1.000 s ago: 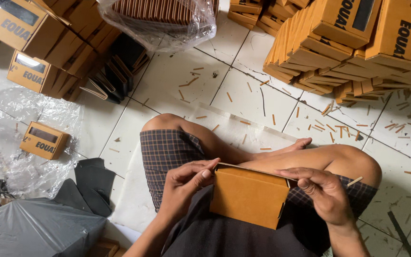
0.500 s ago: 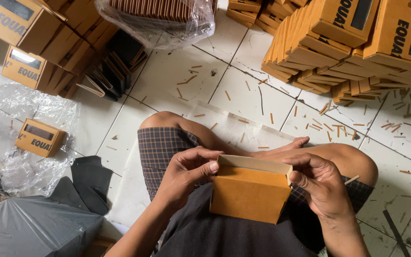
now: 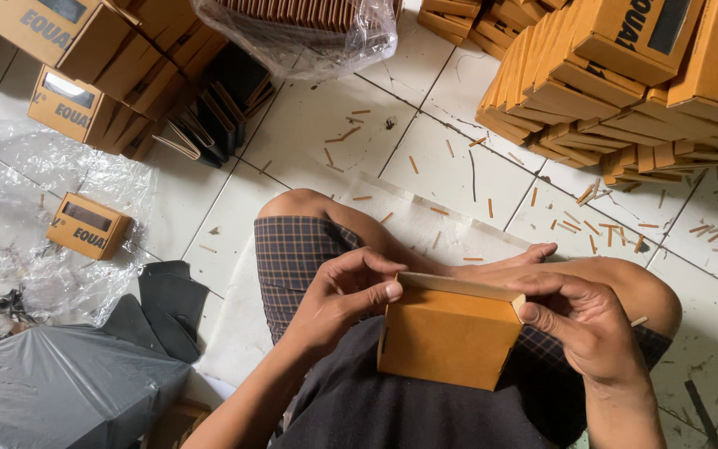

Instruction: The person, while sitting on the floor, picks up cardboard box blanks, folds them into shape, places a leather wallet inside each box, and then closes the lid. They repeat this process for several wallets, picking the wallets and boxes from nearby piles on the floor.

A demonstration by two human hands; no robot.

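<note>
Head view, both hands, left (image 3: 338, 295), right (image 3: 583, 320), gripping tan cardboard box (image 3: 446, 337), contents hidden

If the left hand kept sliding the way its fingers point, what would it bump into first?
Probably the right hand. The left hand points rightward along the top edge of the small orange cardboard box, which both hands hold, though depth is unclear.

We count two hands, left hand (image 3: 338, 295), right hand (image 3: 583, 324), one plain box (image 3: 446, 337) held, one small box (image 3: 87, 225) alone on plastic, one grey bag (image 3: 51, 387), too many stacked boxes (image 3: 625, 75) to count
</note>
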